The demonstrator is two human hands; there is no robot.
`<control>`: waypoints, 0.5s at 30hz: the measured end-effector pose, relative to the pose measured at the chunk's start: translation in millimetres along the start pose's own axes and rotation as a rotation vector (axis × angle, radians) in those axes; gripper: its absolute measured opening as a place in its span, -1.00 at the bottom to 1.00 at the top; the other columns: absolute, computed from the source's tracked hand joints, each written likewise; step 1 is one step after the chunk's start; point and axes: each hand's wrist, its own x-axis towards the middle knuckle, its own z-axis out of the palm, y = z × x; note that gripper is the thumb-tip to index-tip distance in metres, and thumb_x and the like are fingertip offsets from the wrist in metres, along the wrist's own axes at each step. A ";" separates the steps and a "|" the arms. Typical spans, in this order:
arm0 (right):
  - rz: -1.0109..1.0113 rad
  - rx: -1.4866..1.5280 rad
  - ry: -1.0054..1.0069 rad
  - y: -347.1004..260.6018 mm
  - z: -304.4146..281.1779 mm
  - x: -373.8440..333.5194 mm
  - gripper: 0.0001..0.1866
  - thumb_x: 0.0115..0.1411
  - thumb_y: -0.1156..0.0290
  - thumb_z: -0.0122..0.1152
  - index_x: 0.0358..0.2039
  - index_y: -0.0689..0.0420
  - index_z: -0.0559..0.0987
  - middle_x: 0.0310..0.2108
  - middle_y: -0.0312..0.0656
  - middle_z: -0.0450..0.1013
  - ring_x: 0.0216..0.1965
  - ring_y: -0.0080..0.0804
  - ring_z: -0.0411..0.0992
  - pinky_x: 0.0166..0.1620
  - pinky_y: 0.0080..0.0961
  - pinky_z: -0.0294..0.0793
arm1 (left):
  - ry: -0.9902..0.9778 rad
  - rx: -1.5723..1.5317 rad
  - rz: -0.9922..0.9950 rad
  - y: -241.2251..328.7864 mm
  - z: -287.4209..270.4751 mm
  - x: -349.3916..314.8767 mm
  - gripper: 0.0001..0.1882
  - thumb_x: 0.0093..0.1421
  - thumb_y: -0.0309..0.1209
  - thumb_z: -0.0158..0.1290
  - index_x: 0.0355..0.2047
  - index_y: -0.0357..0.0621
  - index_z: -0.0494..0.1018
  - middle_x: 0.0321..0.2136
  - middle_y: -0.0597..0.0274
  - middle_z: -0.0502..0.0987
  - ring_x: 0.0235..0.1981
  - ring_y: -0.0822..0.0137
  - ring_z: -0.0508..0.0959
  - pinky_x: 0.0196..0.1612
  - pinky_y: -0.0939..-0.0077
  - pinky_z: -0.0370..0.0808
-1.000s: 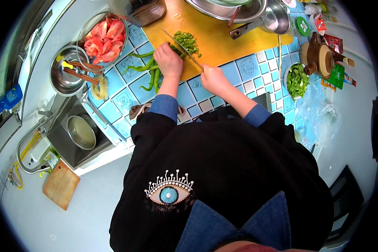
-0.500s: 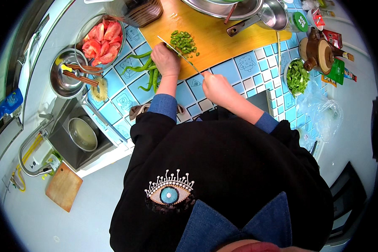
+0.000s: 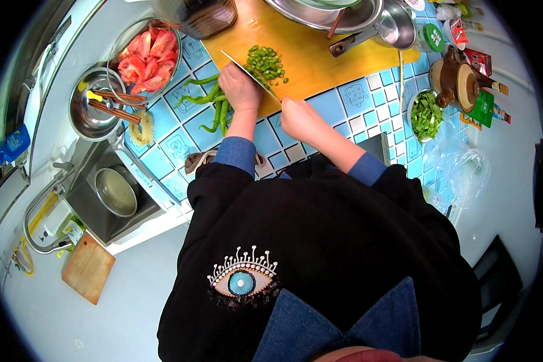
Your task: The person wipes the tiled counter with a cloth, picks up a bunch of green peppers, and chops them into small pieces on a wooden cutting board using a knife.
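Observation:
My right hand [image 3: 303,122] is closed round the handle of a knife [image 3: 251,76], whose thin blade slants up to the left over the wooden cutting board [image 3: 320,66]. Close against the blade's near side, my left hand [image 3: 241,89] has its fingers curled down on green chili peppers, though the fingertips are hidden. Whole long green peppers [image 3: 200,99] stick out to the left and below that hand, over the blue tiled counter [image 3: 196,123]. Beyond the blade lies a pile of chopped green pepper [image 3: 263,62] on the board.
At the left stand a glass bowl of tomato wedges [image 3: 149,58] and a steel bowl [image 3: 85,125] with chopsticks across it. A steel saucepan [image 3: 398,29] and a large metal bowl [image 3: 374,13] occupy the board's far side. Chopped greens [image 3: 427,116] and a brown clay pot [image 3: 443,76] are at right.
My right hand and the knife handle have moved slightly left and up, toward my left hand. The blade now stands steeper, and my left hand still presses on the peppers.

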 end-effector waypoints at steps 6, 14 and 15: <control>-0.024 0.092 0.116 28.8 25.8 21.4 -0.83 0.05 0.49 -0.03 -0.40 0.34 0.46 -0.43 0.29 0.45 -0.28 0.22 0.44 -0.16 -0.05 0.43 | 0.009 0.006 0.033 3.4 -1.4 0.9 -0.75 -0.03 -0.56 -0.03 -0.28 -0.23 0.29 -0.41 0.05 0.36 -0.31 0.01 0.38 -0.21 0.19 0.28; -0.029 0.179 0.081 47.5 0.6 24.5 -0.77 0.09 0.39 -0.03 -0.43 0.34 0.46 -0.43 0.24 0.45 -0.30 0.20 0.43 -0.17 -0.04 0.41 | -0.105 -0.161 -0.006 3.3 -19.3 6.5 -0.78 0.08 -0.58 -0.08 -0.22 -0.28 0.33 -0.31 -0.04 0.40 -0.20 -0.06 0.39 -0.11 0.16 0.32; -0.034 0.154 0.073 47.9 -0.8 24.7 -0.77 0.09 0.39 -0.03 -0.42 0.34 0.46 -0.43 0.24 0.45 -0.30 0.20 0.43 -0.17 -0.04 0.41 | -0.130 -0.192 -0.013 2.1 -22.4 8.9 -0.78 0.09 -0.58 -0.09 -0.20 -0.30 0.33 -0.29 -0.06 0.41 -0.17 -0.08 0.39 -0.09 0.15 0.32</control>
